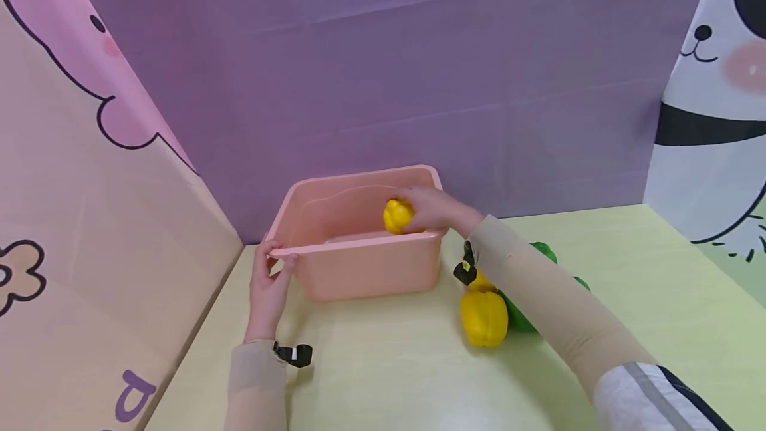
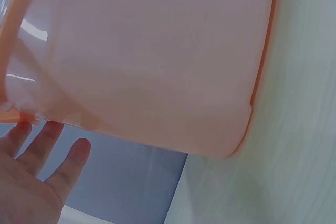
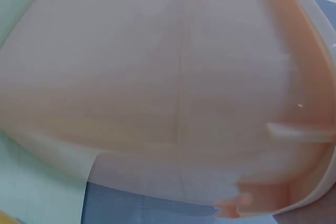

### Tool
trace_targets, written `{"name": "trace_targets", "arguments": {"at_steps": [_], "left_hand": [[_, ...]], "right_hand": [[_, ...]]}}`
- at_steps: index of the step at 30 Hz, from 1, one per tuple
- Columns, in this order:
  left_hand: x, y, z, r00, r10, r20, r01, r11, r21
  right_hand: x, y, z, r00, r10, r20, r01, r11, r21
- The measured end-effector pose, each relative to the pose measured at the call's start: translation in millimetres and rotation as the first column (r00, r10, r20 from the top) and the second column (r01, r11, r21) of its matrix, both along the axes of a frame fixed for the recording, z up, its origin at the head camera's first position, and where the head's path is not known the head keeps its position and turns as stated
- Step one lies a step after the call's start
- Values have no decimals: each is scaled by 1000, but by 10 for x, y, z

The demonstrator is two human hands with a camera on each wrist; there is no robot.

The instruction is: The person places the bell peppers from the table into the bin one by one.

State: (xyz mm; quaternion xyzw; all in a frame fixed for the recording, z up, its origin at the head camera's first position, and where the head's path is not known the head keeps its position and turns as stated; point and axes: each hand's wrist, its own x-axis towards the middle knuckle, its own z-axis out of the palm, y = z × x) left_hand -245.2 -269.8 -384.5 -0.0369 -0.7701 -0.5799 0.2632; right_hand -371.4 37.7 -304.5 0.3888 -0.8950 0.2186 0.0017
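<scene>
A pink plastic bin point(image 1: 368, 271) stands on the table against the purple back wall. My left hand point(image 1: 269, 288) grips its rim at the near left corner, thumb in front and fingers over the edge. In the left wrist view, the fingertips of that hand point(image 2: 39, 177) meet the edge of the bin point(image 2: 157, 66). Over the right end of the bin, my right hand point(image 1: 433, 210) reaches inside and holds a yellow bell pepper point(image 1: 396, 217). The bin's side wall point(image 3: 157, 77) fills most of the right wrist view, where the held pepper is hidden.
Right of the bin, a yellow bell pepper point(image 1: 485, 319) lies in front of another yellow one point(image 1: 481, 283). Green peppers point(image 1: 522, 316) lie beside them, partly hidden under my right forearm. Printed cloth walls point(image 1: 383, 65) enclose the table point(image 1: 383, 364) at the back and sides.
</scene>
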Motion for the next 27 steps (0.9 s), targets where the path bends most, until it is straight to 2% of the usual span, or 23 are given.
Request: {"name": "trace_targets", "arguments": {"at_steps": [4,7,9,11,15,18,20,27], "left_hand": [[7,41,7,1000,-4,6,4,1000,6],[-93,-13,-102,1000,-1,-5,1,1000,10],[-112,-14,-108,1000,4,-6,-4,1000,8],[-106,5,-73,1000,2,0,-2,1000,14],[-7,90,63,1000,3,7,-3,1000,8],[68,152,145,1000,14,8,-14,1000,-11],[85,172,161,1000,19,9,-19,1000,-13],[91,234,141,1000,11,14,-11,1000,1]], "right_hand": [[-24,-9,23,999,10,36,-11,1000,24],[-21,-18,66,997,11,71,-13,999,35],[-16,-31,102,996,10,92,-13,999,37],[-18,-49,133,994,7,113,-11,999,32],[-30,-98,171,991,11,137,-17,999,39],[-61,-146,180,994,20,106,-27,998,63],[-85,-183,179,997,24,77,-30,997,74],[-137,-258,141,1000,8,-26,-5,992,122]]}}
